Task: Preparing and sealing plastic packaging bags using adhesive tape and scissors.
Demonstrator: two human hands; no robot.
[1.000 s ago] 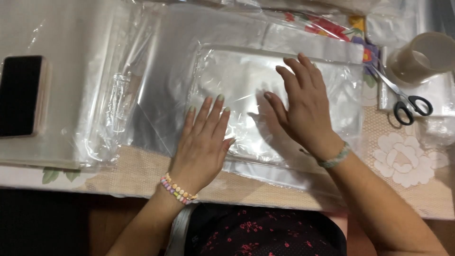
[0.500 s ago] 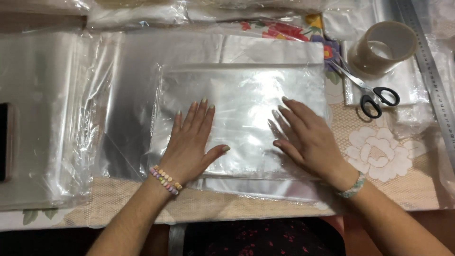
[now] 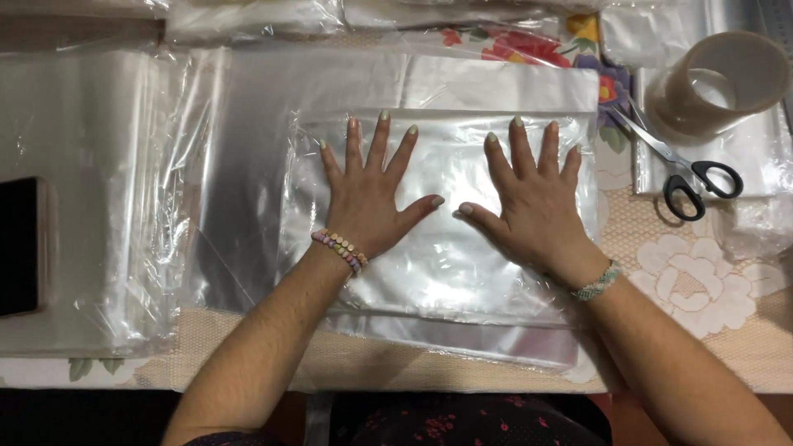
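A stack of clear plastic bags [image 3: 446, 264] lies flat in the middle of the table. My left hand [image 3: 372, 194] presses palm down on its left half, fingers spread wide, a beaded bracelet on the wrist. My right hand [image 3: 533, 198] rests flat on the right half in the same way, fingers apart, with a woven wristband. The two thumbs point toward each other with a small gap between them. Neither hand grips anything.
A roll of clear tape [image 3: 717, 83] stands at the far right, with black-handled scissors [image 3: 686, 177] just below it. More clear plastic sheets [image 3: 107, 206] are piled on the left, beside a dark phone [image 3: 18, 246]. A floral lace tablecloth [image 3: 686, 281] covers the table.
Both hands have slid away from me up the plastic and now lie level, side by side, fingers spread wider. The view has shifted, showing less of the phone.
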